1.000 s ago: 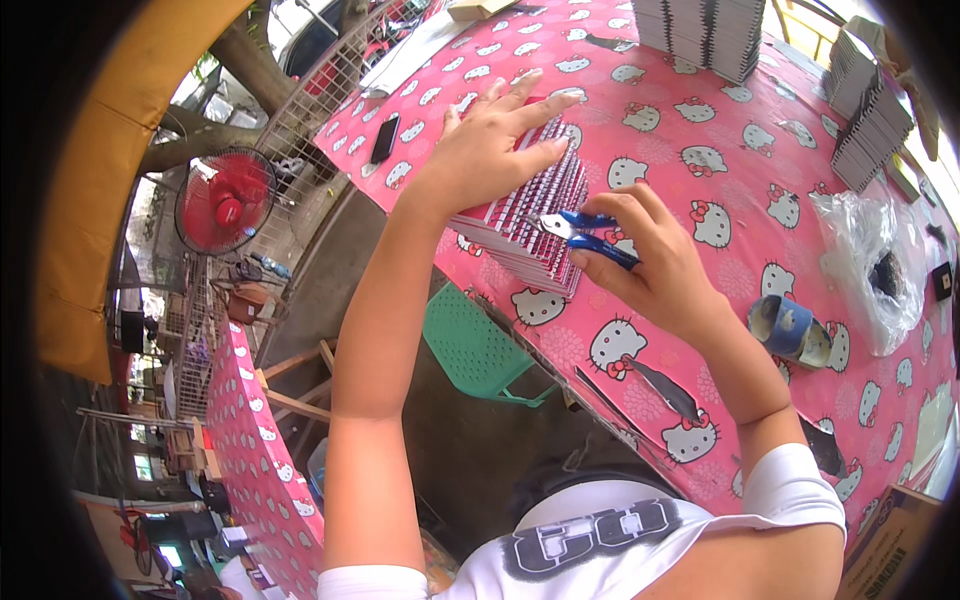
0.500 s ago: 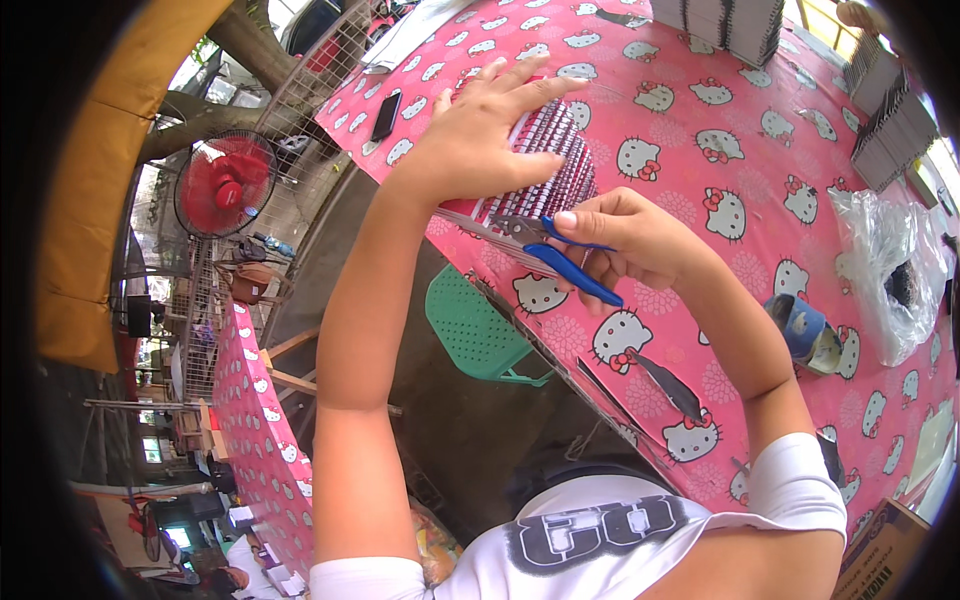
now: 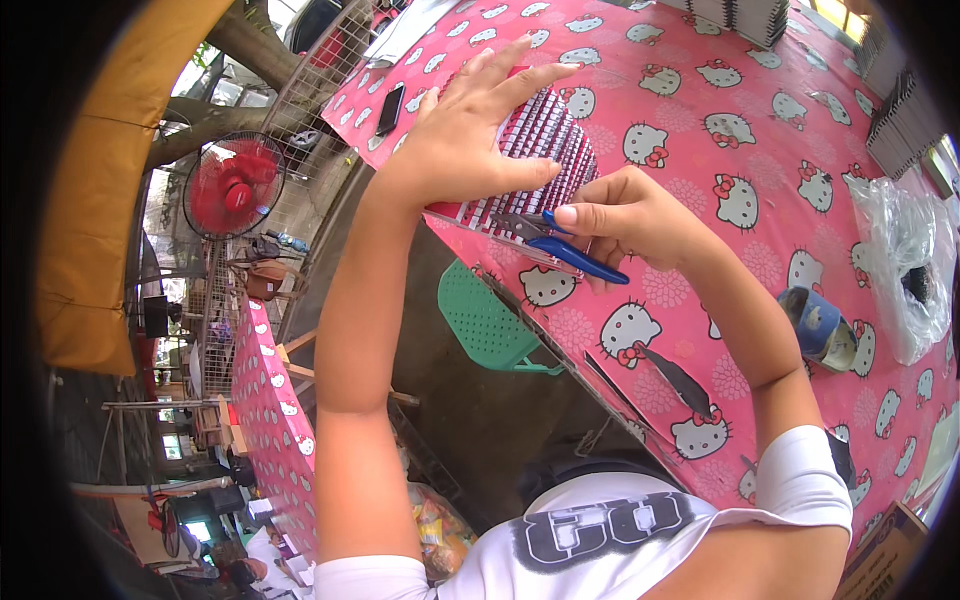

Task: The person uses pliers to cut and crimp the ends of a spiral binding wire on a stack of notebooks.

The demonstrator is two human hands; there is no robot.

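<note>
My left hand [image 3: 455,145] lies open, fingers spread, on a fanned stack of wire-bound booklets [image 3: 545,145] with rows of shiny binding loops along the edges. My right hand [image 3: 635,215] grips blue-handled pliers [image 3: 580,258] by the handles. The metal jaws meet the bindings at the stack's near end, just below my left thumb. Whether they are closed on a wire is too small to tell. Most of the booklets' left side is hidden under my left hand.
A pink cat-patterned cloth covers the table [image 3: 680,190]. On it are a black phone [image 3: 391,110], a dark blade-like strip [image 3: 680,383], a blue-wrapped jar [image 3: 815,325], a clear plastic bag [image 3: 905,260] and booklet stacks [image 3: 905,125]. A green stool [image 3: 490,320] stands beside the table edge.
The pliers' handles look closer together in my right hand. My left hand stays on the stack. The whole view has shifted slightly.
</note>
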